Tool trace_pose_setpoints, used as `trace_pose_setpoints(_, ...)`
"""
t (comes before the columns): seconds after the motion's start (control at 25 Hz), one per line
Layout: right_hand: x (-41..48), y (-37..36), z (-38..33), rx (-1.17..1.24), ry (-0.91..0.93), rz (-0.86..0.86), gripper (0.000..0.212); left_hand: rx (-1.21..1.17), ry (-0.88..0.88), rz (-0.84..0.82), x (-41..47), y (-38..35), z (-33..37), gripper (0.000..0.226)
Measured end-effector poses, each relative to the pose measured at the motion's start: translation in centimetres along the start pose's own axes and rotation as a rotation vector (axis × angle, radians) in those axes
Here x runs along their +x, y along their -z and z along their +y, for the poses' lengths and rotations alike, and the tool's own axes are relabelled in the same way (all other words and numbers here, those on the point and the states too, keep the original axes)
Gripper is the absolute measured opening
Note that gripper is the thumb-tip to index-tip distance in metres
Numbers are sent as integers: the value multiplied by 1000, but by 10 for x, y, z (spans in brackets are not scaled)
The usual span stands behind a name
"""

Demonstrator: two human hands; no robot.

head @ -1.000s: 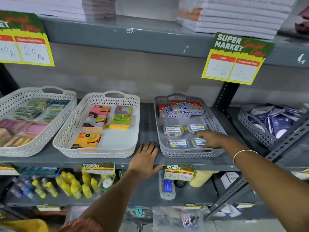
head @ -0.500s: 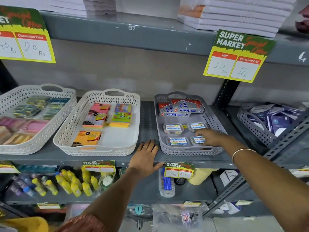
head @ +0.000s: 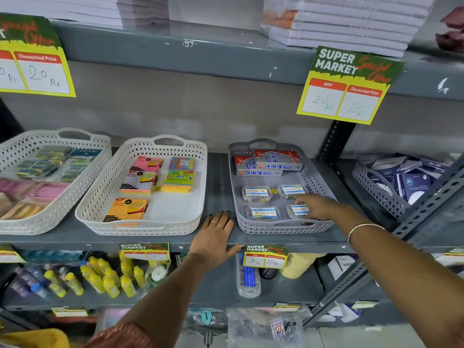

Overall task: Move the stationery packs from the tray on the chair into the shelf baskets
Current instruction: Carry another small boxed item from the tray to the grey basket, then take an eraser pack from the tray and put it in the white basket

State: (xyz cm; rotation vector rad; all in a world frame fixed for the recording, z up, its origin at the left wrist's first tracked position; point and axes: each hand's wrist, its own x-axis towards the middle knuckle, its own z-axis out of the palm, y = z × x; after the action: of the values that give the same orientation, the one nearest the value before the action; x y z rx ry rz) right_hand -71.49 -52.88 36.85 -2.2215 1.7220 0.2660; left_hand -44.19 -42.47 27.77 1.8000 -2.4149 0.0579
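Note:
A grey shelf basket [head: 319, 175] holds red-and-blue boxes [head: 267, 164] at the back and several small clear packs in front. My right hand [head: 316, 206] reaches into it, fingers resting on the front right clear pack [head: 298, 210]; whether it grips the pack I cannot tell. My left hand [head: 216, 238] lies flat and open on the shelf edge between the grey basket and a white basket [head: 95, 205] of sticky-note packs [head: 126, 209]. The tray and chair are out of view.
Another white basket [head: 57, 204] with packs stands at far left, a grey basket [head: 376, 192] of dark blue packs at right. Price signs hang from the shelf edges. Yellow bottles [head: 105, 278] fill the lower shelf. A diagonal metal brace [head: 411, 222] crosses at right.
My right hand stays on the front right clear pack, fingers shifted slightly. My left hand has not moved on the shelf edge.

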Motion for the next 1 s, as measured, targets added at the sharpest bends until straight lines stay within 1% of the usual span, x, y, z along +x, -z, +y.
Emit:
trace_pose_setpoints(0.08,-3,4,-4,-18,11,-12,57,5,-4,9,0,0,0,77)
trace_pose_setpoints(0.16,-4,12,-9,14,18,-18,69,12,-8,3,0,1,-1,77)
trace_pose_setpoints(0.28,-4,33,-27,110,78,10,76,-2,-12,12,-1,5,0,80)
trace_pose_setpoints(0.36,0,47,-47,135,146,38,76,-14,-30,47,-6,12,0,79)
trace_pose_setpoints(0.52,14,62,-111,155,323,154,64,-27,-129,118,-30,28,-7,67)
trace_pose_setpoints(0.68,27,70,-200,164,497,217,55,2,-168,315,-64,54,-32,52)
trace_pose_setpoints(0.8,28,73,-268,122,602,248,51,21,-68,431,-93,84,-69,52)
trace_pose_setpoints(0.92,28,64,-349,105,731,258,49,61,137,463,-149,97,-138,56)
trace_pose_setpoints(1.0,24,48,-411,95,803,262,48,91,304,451,-202,95,-192,58)
